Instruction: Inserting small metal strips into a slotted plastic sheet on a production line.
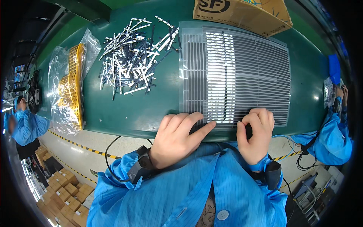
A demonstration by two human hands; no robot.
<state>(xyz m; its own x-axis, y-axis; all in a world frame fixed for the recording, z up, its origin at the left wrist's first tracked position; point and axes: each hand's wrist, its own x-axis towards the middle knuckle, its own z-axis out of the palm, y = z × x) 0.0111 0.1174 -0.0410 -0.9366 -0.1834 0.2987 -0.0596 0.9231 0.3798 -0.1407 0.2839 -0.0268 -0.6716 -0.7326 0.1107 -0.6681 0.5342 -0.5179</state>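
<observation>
A clear slotted tray (261,68) lies on the green table, part of it filled with rows of thin silver strips (219,75). My left hand (177,136) rests at the tray's near edge, fingers spread, index finger pointing right along the lowest strips. My right hand (257,132) is curled at the near edge of the tray, its fingers pinched around a small dark piece (248,130); what that piece is I cannot tell. Both wrists carry black bands over blue sleeves.
A loose heap of silver and dark strips (132,53) lies left of the tray. Yellow mesh parts in clear bags (72,83) sit at the far left. A cardboard box (242,13) stands behind. People in blue coats are at the left (22,125) and right (332,132).
</observation>
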